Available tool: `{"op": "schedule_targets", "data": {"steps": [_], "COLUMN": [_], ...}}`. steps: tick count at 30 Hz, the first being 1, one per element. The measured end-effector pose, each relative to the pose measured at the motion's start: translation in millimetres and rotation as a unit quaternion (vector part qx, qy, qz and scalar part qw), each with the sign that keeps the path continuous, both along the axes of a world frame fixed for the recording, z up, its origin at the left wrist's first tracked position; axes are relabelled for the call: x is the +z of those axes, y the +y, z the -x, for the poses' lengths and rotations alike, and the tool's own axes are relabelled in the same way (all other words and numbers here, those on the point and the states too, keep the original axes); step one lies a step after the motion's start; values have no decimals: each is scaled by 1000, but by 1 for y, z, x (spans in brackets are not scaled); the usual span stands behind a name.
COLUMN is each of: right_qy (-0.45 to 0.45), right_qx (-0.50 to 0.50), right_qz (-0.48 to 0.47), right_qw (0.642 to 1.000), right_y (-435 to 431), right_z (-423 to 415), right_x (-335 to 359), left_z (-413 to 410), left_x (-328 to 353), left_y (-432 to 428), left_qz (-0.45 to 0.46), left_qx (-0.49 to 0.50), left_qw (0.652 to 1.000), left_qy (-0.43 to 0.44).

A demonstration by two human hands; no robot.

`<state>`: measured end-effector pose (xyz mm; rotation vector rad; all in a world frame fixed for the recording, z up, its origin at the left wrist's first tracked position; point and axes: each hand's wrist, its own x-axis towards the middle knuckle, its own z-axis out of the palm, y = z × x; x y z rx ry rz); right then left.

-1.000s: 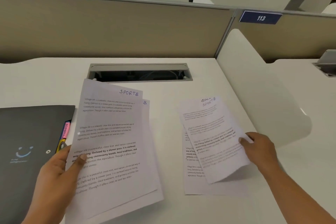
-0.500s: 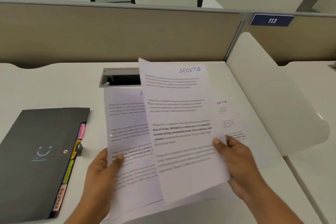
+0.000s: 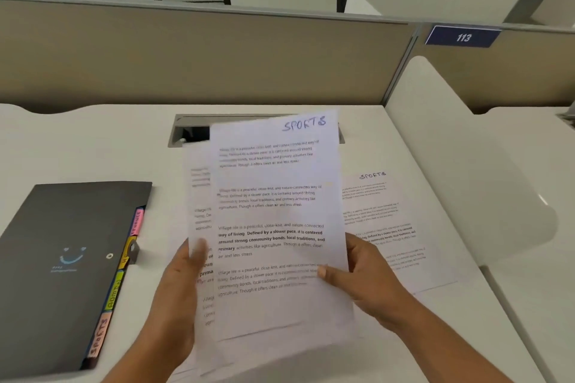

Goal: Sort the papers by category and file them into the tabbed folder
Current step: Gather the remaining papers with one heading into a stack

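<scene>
1. A stack of white printed sheets (image 3: 273, 227) is held raised at frame centre. Its left edge is grasped by the left hand (image 3: 180, 295) and its right edge by the right hand (image 3: 373, 280), with thumbs pressed on the front.
2. Bare white desk (image 3: 77, 140) is seen at upper left. A dark grey tabbed folder (image 3: 62, 258) lies closed at lower left, and a single white sheet (image 3: 395, 227) lies flat at right.
3. The far edge is closed by a beige partition (image 3: 217, 56).
4. "SPORTS" is handwritten on the top held sheet and on the lying sheet. "SPORTS" is read on a peach tab (image 3: 99, 336), and "113" on a blue plate (image 3: 463, 37).
</scene>
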<state>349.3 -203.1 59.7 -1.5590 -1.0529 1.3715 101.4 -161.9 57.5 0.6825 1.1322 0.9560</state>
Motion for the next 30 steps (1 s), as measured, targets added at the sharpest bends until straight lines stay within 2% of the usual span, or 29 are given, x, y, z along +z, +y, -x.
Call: {"op": "schedule_targets", "data": {"steps": [3,8,12,15,17,19,21,22,24,25,30], "right_qy": [-46,-80,-85,-79,-56,-63,-128,-196,-347,-389,-473], "right_qx": [9,4,11,52,76,54,-27,-70,-106,-112,-124], "right_qz": [-46,-121,-141,-159,-174,-167,-107,-53,82,137,254], "right_qw": [998,989,986,983,980,982,986,977,928,904,835], "right_y": [5,11,3,-2,0,10,24,29,31,28,13], "right_z": [6,21,24,23,15,-6,-43,-67,-117,-138,-180], "right_x": [5,11,2,1,6,5,-3,-11,-33,-44,-71], "left_z": [2,3,3,1,2,5,10,12,17,19,25], "left_x": [-5,-6,-14,-18,-18,-16,-16,-15,-15,-16,-26], "left_y": [-1,4,-1,-4,-5,-2,3,6,10,11,16], "left_qz": [-89,-179,-177,-163,-160,-167,-166,-160,-146,-140,-113], "left_qx": [-39,-18,29,52,59,75,94,103,110,108,113], "left_qw": [995,978,973,970,972,972,973,973,974,975,973], "left_qy": [32,103,144,173,164,146,129,127,132,137,168]}}
